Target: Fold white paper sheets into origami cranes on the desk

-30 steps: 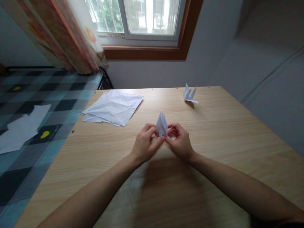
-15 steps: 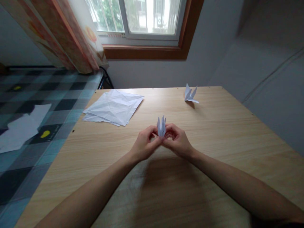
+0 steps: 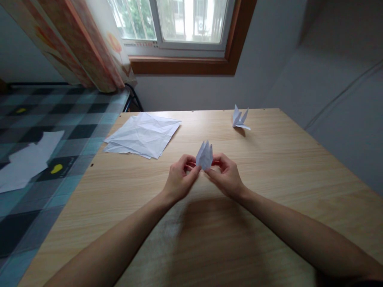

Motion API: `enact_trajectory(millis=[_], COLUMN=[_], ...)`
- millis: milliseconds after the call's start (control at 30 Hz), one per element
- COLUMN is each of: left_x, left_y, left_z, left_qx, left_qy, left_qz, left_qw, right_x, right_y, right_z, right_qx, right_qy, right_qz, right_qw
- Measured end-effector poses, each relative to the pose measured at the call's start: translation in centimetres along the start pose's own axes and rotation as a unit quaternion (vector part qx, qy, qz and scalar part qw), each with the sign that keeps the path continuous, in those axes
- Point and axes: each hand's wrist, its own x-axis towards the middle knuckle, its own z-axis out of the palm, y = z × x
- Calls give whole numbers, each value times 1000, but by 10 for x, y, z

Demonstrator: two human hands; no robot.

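The small white folded-paper piece with several upright points (image 3: 204, 156) is over the middle of the pale wood-grain table (image 3: 278, 171), pinched low between thumbs and fingers of the bare left hand (image 3: 178, 177) and bare right hand (image 3: 228, 175). Shaping its folds seems in hand, calling next for light, even pressure. Half a second ago it looked narrower; now a broader face shows nearward.
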Motion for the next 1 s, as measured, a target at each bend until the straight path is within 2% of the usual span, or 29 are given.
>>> enact_trajectory(millis=[167, 433, 633, 833, 1000], left_x=[2, 4, 5, 3, 0], left_y=[1, -3, -9, -3, -1], left_z=[-1, 0, 1, 2, 3], left_qx=[9, -80, -121, -112, -124], left_qy=[28, 46, 21, 2, -9], left_qz=[-9, -19, -25, -23, -20], left_qw=[1000, 996, 992, 993, 992], right_x=[-1, 6, 6, 5, 1], right_y=[2, -3, -4, -5, -4], right_z=[4, 2, 1, 1, 1], right_qx=[94, 99, 64, 66, 26], right_qy=[2, 39, 32, 37, 22], right_qz=[81, 104, 85, 76, 34], right_qw=[992, 989, 994, 994, 999])
